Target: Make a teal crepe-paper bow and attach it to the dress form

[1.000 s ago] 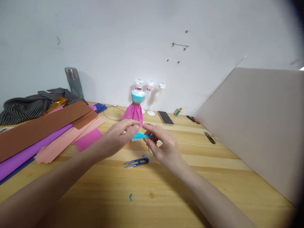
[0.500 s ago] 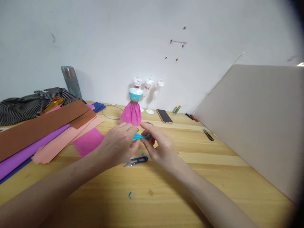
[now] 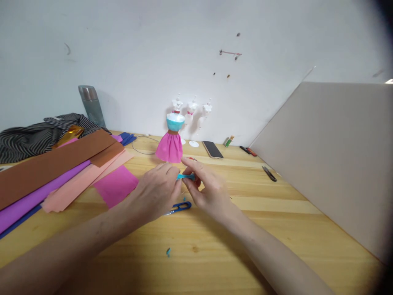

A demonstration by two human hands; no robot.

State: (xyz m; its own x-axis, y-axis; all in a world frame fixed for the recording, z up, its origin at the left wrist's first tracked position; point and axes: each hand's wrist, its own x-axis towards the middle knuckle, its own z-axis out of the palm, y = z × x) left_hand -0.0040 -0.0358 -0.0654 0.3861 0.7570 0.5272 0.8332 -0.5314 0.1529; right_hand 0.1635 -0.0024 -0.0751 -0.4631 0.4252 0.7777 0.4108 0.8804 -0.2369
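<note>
A small gathered piece of turquoise crepe paper (image 3: 185, 176) is pinched between my two hands above the middle of the table. My left hand (image 3: 161, 186) closes over its left end and hides that part. The thumb and fingers of my right hand (image 3: 207, 186) grip its right end. Partly behind my left hand, blue-handled thread snips (image 3: 182, 206) lie on the table. Just beyond my hands stands a mini mannequin (image 3: 176, 123) in a turquoise top, brown waistband and pink skirt (image 3: 170, 148).
Strips of brown (image 3: 55, 166), purple and peach paper are piled at the left, with a pink sheet (image 3: 115, 186). A striped cloth (image 3: 27, 137) and bottle (image 3: 92, 104) sit behind. A phone (image 3: 213, 150), more mannequins (image 3: 192, 108) and dark snips (image 3: 269, 173) are farther back.
My left hand has shifted slightly right and turned along the turquoise paper, covering more of it and the snips' blades. My right hand stays nearly in place.
</note>
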